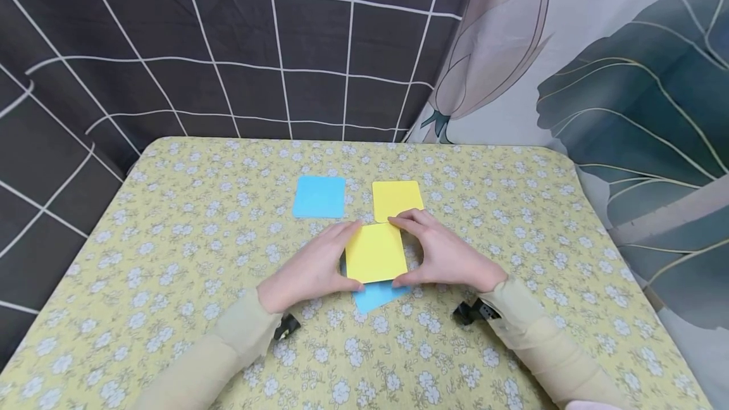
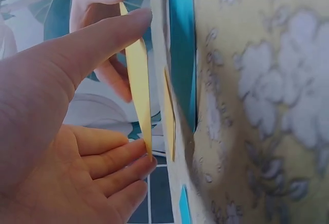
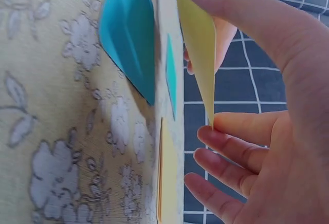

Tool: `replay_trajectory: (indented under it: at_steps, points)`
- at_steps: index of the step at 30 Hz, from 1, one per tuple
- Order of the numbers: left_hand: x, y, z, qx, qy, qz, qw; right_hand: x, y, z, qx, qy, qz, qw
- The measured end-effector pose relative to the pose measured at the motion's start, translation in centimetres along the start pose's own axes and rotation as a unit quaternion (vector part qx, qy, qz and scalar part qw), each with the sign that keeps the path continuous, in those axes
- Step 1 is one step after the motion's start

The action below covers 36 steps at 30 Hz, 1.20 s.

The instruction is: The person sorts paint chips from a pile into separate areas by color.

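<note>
A thin yellow square card point(image 1: 376, 253) is held up between my two hands, clear of the table in both wrist views. My left hand point(image 1: 310, 267) grips its left side, thumb at the near corner and fingertips at the far one. On the opposite side my right hand point(image 1: 447, 255) pinches the right corners in the same way. Under it a blue square card point(image 1: 378, 297) lies turned at an angle, mostly covered in the head view. Farther back on the cloth lie another blue card point(image 1: 319, 197) at left and another yellow card point(image 1: 395, 198) at right.
A yellow flowered cloth point(image 1: 188, 258) covers the table. Behind and to the left hangs a dark curtain with a white grid point(image 1: 239, 37). A leaf-patterned curtain point(image 1: 643, 112) hangs at the right. Dark wrist devices point(image 1: 475, 312) sit under the sleeves.
</note>
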<state>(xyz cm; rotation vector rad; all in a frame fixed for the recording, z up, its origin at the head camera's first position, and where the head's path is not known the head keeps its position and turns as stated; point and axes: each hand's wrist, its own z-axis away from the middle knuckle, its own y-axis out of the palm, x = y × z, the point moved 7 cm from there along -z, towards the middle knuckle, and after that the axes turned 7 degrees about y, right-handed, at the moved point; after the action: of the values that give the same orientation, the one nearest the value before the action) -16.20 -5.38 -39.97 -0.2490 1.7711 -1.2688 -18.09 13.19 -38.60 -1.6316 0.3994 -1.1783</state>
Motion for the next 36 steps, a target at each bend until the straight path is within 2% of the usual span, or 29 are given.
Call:
replay_trajectory:
  at_steps: [5, 11, 19, 27, 36]
  points:
    - [0.1, -0.6, -0.8, -0.013, 0.004, 0.009, 0.9999, -0.5, -0.6, -0.4, -0.009, 0.006, -0.005, 1.000]
    - [0.9, -1.2, -2.8, -0.027, 0.013, 0.023, 0.9993, -1.8, -2.2, -0.9, -0.031, 0.013, -0.035, 0.999]
    - [1.3, -2.4, -5.3, -0.048, 0.048, 0.051, 0.9964, -3.3, -4.0, -1.4, -0.048, 0.036, -0.071, 0.996]
    - [1.7, -3.2, -7.4, -0.055, 0.023, 0.054, 0.9968, -4.4, -5.2, -2.1, -0.060, 0.038, -0.079, 0.994]
    - [2.1, -4.2, -9.8, -0.066, 0.011, 0.044, 0.9968, -5.5, -6.5, -3.8, -0.082, 0.065, -0.066, 0.992]
